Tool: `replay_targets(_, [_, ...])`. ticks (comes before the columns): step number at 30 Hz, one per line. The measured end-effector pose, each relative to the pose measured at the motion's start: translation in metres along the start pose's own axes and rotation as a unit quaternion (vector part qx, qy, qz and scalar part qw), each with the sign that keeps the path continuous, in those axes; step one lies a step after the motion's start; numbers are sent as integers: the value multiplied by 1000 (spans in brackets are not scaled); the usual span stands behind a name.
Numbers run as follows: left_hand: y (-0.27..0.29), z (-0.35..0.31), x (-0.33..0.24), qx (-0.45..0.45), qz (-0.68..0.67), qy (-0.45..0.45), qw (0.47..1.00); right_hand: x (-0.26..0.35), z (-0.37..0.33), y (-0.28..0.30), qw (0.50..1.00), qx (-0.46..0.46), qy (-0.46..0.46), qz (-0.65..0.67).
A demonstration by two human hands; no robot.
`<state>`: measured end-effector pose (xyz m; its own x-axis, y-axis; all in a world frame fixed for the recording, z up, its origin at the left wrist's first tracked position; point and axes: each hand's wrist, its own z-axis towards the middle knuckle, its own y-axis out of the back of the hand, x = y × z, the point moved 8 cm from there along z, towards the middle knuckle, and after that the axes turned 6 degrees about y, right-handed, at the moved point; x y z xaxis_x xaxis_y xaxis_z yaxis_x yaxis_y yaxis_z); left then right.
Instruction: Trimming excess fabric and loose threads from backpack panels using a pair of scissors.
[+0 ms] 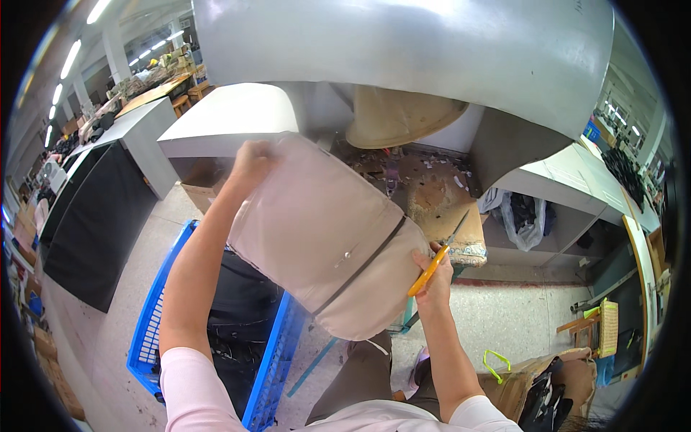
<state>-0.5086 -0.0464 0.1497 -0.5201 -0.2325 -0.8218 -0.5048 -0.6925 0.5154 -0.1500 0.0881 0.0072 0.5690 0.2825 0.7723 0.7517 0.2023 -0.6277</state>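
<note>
A flat, pale pinkish-beige fabric bag piece [324, 216] with rounded corners hangs tilted between my hands. A dark strip like a zipper crosses it near the right end, and a small shiny spot shows beside the strip. My left hand [253, 164] is closed on its upper left edge, with the fingertips partly hidden behind it. At the right end, my right hand [434, 277] pinches the edge of the piece. That same hand also holds yellow-handled scissors [430, 271], their thin, pointed metal end aimed up and away from me.
A metal hood [403, 47] overhangs a worn bench [439, 191] strewn with scraps. Below my left arm is a blue plastic crate [288, 345] of black material. An open cardboard box [504, 389] lies at lower right. White cabinets [554, 176] flank the bench.
</note>
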Motion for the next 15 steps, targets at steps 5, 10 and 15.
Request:
replay_targets(5, [-11,-4,-13,-2,9,-5,1000,3,2,9,1000,4,8,-2])
replay_targets(10, [-15,-15,-19,-1,-16,21,1000,9,-1,11,1000,9,9,-14])
replay_targets(15, [-6,-36,0,1,-26,45,999,19,-15,6,999,41,11,-23])
